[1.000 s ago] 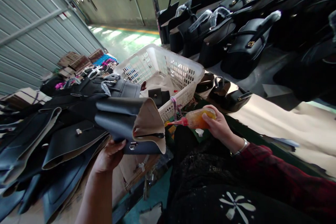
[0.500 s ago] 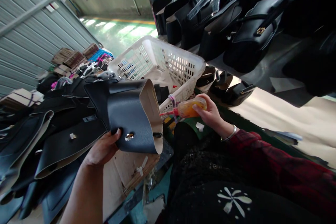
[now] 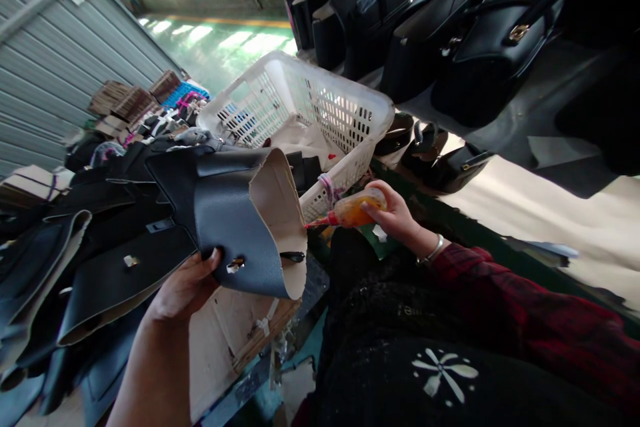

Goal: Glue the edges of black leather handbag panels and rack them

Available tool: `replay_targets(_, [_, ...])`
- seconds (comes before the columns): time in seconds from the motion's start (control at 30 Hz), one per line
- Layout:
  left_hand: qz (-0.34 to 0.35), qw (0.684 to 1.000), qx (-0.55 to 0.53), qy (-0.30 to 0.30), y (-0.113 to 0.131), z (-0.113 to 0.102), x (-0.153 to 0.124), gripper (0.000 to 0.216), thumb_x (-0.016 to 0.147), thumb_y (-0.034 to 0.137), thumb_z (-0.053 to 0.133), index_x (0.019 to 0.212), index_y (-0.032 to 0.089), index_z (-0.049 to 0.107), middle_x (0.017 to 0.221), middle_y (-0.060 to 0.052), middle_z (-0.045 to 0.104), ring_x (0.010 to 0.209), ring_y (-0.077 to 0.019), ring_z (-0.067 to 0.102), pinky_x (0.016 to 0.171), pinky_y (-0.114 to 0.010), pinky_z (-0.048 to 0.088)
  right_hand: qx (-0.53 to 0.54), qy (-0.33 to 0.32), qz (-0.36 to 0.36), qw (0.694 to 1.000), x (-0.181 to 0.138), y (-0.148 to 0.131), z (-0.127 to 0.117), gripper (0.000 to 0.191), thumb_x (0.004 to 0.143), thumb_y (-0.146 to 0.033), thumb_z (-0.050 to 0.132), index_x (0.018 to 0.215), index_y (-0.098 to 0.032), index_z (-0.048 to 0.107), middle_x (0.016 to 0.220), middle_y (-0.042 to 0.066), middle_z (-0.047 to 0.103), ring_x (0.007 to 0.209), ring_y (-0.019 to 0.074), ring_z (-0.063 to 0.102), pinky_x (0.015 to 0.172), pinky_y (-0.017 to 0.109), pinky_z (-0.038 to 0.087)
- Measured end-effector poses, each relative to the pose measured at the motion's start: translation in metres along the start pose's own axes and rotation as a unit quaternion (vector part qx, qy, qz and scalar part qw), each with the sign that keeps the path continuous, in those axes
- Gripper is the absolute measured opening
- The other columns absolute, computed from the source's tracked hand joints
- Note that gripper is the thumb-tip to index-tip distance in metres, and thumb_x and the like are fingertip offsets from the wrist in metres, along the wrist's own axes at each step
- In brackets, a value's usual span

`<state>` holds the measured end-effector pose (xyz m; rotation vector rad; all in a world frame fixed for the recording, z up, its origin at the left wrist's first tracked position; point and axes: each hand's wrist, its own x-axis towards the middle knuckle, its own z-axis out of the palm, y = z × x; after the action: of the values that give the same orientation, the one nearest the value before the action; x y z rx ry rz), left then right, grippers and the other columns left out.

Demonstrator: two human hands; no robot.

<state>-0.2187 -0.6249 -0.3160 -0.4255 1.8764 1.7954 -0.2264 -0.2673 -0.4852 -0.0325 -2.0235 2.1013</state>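
A black leather bag body [image 3: 233,210] is held up by my left hand [image 3: 187,280], whose thumb lies on the front near a small gold clasp [image 3: 235,265]. The bag's open end faces right and shows a beige lining and raw edge. My right hand [image 3: 390,213] is wrapped round a squeeze bottle [image 3: 357,209] of orange liquid. Its thin red nozzle points left and its tip is at the bag's far rim; whether it touches I cannot tell. A small black tab [image 3: 293,256] sticks out inside the opening.
A white plastic basket [image 3: 370,107] stands just behind the bag. More black bag pieces [image 3: 125,273] are piled on the left. Several finished-looking black handbags [image 3: 500,47] line a shelf at the upper right. A cardboard-topped surface [image 3: 220,333] lies below the bag.
The bag has turned a little, so its open end and lining show more. The bottle has shifted slightly left with the nozzle along the rim. The whole view has moved a little.
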Motion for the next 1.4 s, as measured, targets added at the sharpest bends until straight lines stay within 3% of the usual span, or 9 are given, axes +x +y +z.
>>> replay_targets(0.23, [0.012, 1.000, 0.003, 0.011, -0.003, 0.000, -0.001, 0.036, 0.062, 0.045, 0.089, 0.089, 0.023, 0.081, 0.081, -0.004, 0.078, 0.067, -0.0193, 0.070, 0.065, -0.027, 0.061, 0.030, -0.024, 0.078, 0.996, -0.020, 0.000, 0.000, 0.051, 0.069, -0.064, 0.076, 0.090, -0.023, 0.055, 0.068, -0.003, 0.054, 0.061, 0.0158, 0.051, 0.057, 0.028, 0.044])
replay_targets(0.4, [0.020, 1.000, -0.003, 0.018, -0.006, 0.001, -0.003, 0.033, 0.062, 0.044, 0.090, 0.087, 0.024, 0.080, 0.081, -0.003, 0.077, 0.073, -0.0230, 0.072, 0.079, -0.035, 0.061, 0.080, -0.010, 0.114, 0.990, -0.025, 0.006, 0.003, 0.050, 0.070, -0.064, 0.076, 0.089, -0.022, 0.056, 0.068, -0.003, 0.053, 0.060, 0.0140, 0.049, 0.056, 0.026, 0.042])
replay_targets(0.57, [0.023, 0.999, -0.010, 0.032, -0.008, 0.001, -0.003, 0.031, 0.063, 0.042, 0.090, 0.087, 0.025, 0.079, 0.084, -0.004, 0.077, 0.096, -0.0295, 0.071, 0.092, -0.041, 0.057, 0.079, 0.031, 0.108, 0.990, -0.022, 0.010, 0.009, 0.052, 0.067, -0.066, 0.077, 0.087, -0.023, 0.055, 0.070, -0.004, 0.053, 0.060, 0.0134, 0.048, 0.055, 0.026, 0.041])
replay_targets(1.0, [0.019, 0.999, -0.015, 0.045, -0.017, -0.001, -0.009, 0.042, 0.062, 0.045, 0.089, 0.097, 0.024, 0.078, 0.101, -0.007, 0.077, 0.112, -0.0350, 0.066, 0.098, -0.049, 0.053, 0.161, -0.021, 0.231, 0.959, -0.061, 0.011, 0.021, 0.056, 0.066, -0.069, 0.078, 0.083, -0.021, 0.055, 0.072, 0.003, 0.059, 0.064, 0.0207, 0.059, 0.062, 0.034, 0.051])
replay_targets(1.1, [0.023, 0.999, -0.013, 0.039, -0.018, -0.001, -0.009, 0.042, 0.062, 0.044, 0.090, 0.098, 0.026, 0.078, 0.102, -0.007, 0.077, 0.114, -0.0347, 0.065, 0.099, -0.048, 0.052, 0.151, -0.011, 0.219, 0.964, -0.061, 0.012, 0.019, 0.055, 0.066, -0.069, 0.078, 0.083, -0.021, 0.056, 0.072, 0.003, 0.058, 0.063, 0.0200, 0.058, 0.059, 0.034, 0.050])
replay_targets(1.27, [0.016, 1.000, -0.010, 0.023, -0.022, -0.006, -0.008, 0.039, 0.063, 0.044, 0.089, 0.093, 0.023, 0.078, 0.094, -0.008, 0.078, 0.112, -0.0344, 0.066, 0.099, -0.047, 0.053, 0.088, 0.061, 0.150, 0.983, -0.054, 0.016, 0.012, 0.054, 0.068, -0.069, 0.075, 0.087, -0.022, 0.056, 0.071, -0.002, 0.055, 0.062, 0.0161, 0.053, 0.057, 0.029, 0.046])
replay_targets(1.4, [0.034, 0.999, -0.022, 0.035, -0.026, -0.002, -0.010, 0.036, 0.064, 0.043, 0.088, 0.092, 0.022, 0.078, 0.093, -0.008, 0.078, 0.116, -0.0347, 0.064, 0.103, -0.049, 0.050, 0.085, 0.057, 0.139, 0.985, -0.055, 0.015, 0.014, 0.050, 0.071, -0.066, 0.075, 0.088, -0.022, 0.056, 0.072, -0.002, 0.055, 0.062, 0.0155, 0.052, 0.058, 0.028, 0.045])
